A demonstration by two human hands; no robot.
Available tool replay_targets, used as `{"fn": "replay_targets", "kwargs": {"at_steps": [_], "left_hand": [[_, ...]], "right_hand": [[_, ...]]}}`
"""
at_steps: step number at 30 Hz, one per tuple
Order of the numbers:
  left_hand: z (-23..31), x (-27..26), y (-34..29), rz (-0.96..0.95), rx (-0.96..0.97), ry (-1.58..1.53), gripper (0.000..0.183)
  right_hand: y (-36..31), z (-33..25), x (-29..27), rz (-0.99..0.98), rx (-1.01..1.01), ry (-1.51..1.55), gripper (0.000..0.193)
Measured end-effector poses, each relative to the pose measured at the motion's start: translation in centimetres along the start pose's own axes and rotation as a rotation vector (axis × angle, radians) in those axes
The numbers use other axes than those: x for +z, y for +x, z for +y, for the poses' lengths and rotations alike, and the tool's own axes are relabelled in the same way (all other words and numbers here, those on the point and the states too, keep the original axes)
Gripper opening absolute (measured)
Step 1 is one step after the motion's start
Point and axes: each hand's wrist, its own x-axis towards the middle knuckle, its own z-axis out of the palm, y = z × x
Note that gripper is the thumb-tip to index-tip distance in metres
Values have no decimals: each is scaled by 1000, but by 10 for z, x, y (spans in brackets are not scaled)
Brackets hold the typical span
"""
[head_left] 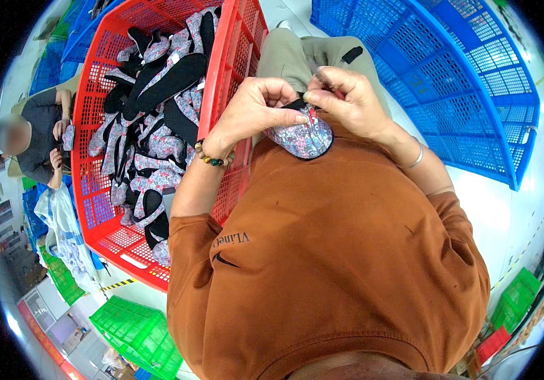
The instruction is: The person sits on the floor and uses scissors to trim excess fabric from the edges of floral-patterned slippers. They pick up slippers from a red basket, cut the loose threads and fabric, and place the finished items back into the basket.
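A floral-patterned slipper (303, 137) with a dark edge is held above my lap, its rounded end toward my body. My left hand (256, 109) is closed on its left side, thumb pressed on the patterned fabric. At the slipper's upper right edge, my right hand (353, 104) is closed in a pinch. A thin, dark reddish thing shows between those fingers, too small and covered to name. Red bits show on the fabric just below the pinch. The slipper's far end is partly hidden by my fingers.
At my left stands a red crate (212, 76) piled with similar floral and black slippers (167, 85). Large blue crates (405, 69) stand at the right. Green crates (134, 332) are at the lower left. Another person (34, 130) sits beyond the red crate, holding a patterned piece.
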Motion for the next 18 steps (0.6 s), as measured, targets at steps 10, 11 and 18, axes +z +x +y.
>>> {"fn": "replay_targets", "kwargs": {"at_steps": [10,11,18], "left_hand": [[1,17,-2,139,375,284,20],[4,20,-3,144,430,349,17],[7,18,-9,151,156,-89,9]], "right_hand": [[-3,-2,-6,22,59,352,17],[-2,-5,-7,27,52,324,17],[3,0,-28,188,-65,-79,22]]}}
